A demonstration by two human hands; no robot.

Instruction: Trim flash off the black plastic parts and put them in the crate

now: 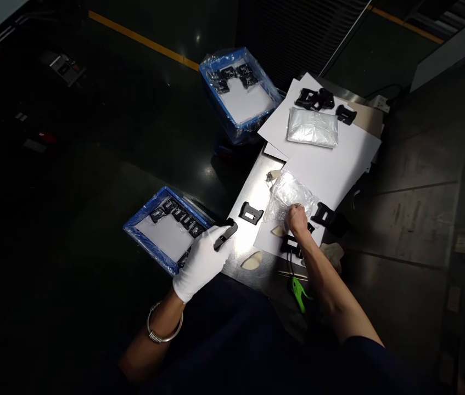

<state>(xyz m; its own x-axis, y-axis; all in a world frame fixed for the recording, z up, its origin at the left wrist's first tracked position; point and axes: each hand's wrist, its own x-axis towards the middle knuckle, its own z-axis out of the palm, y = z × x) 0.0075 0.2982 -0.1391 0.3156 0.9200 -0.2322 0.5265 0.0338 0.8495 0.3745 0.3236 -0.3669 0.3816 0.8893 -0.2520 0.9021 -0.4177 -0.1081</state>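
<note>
My left hand (204,262), in a white glove, is closed around a black plastic part (227,235) at the left edge of the metal table (238,249). My bare right hand (297,220) has its fingers pinched on a clear plastic bag (287,191) that lies over white sheets. Between the hands, a black frame-shaped part (251,213) rests on the metal. Another black part (325,215) sits just right of my right hand, and one more (291,246) is partly hidden below it.
A blue bin (144,255) lined with plastic stands left of the table, holding several black parts. Beyond is a second blue bin (226,118). On white sheets (318,164) lie a stack of clear bags (313,129) and black parts (314,100). Green-handled nippers (298,293) are at the near edge.
</note>
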